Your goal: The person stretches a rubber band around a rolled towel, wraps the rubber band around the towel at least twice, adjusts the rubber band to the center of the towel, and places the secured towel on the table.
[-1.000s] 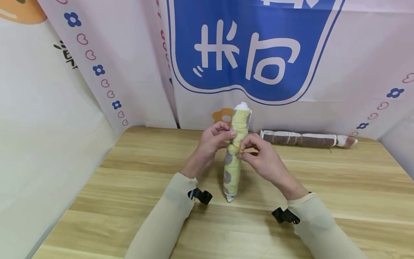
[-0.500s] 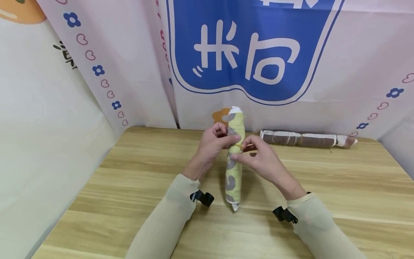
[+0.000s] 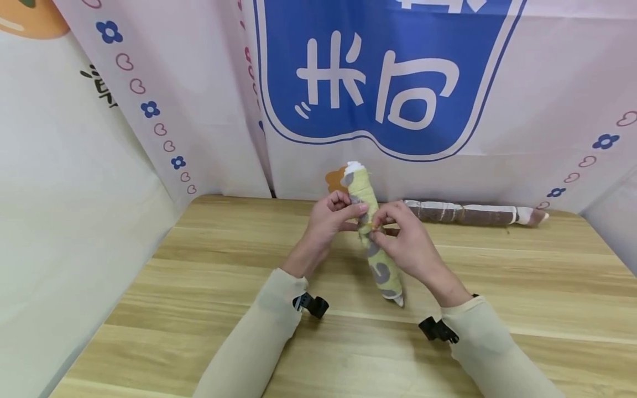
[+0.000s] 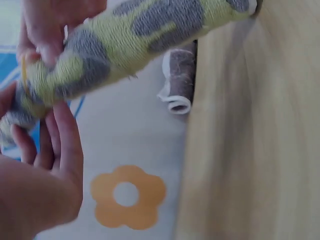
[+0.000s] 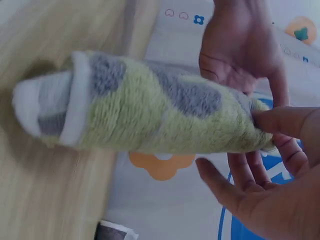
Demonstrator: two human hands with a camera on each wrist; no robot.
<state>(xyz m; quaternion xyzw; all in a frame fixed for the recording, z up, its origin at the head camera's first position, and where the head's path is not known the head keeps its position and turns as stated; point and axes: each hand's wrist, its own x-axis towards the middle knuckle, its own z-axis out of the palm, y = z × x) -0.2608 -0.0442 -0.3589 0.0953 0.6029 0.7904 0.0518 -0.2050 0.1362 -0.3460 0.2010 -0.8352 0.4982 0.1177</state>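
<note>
A tightly rolled towel (image 3: 382, 271), yellow-green with grey patches and white ends, is held up at a slant in the head view. My left hand (image 3: 323, 221) grips its upper half, thumb in front and fingers behind. A thin yellow rubber band (image 4: 23, 70) circles the roll near its middle. At that band my right hand (image 3: 408, 237) pinches with thumb and fingertips against the roll. The towel's terry surface (image 5: 140, 105) and folded white hem fill much of the right wrist view. Part of the band is hidden by fingers.
A second rolled towel (image 3: 463, 213), brown and white, lies along the table's back edge to the right. The wooden table (image 3: 199, 287) meets a printed cloth backdrop (image 3: 214, 110) behind it. Black wrist cameras (image 3: 314, 305) sit on both sleeves.
The roll has swung so its lower end points right and its top leans left. My right thumb, lower on the roll half a second ago, is back by the rubber band.
</note>
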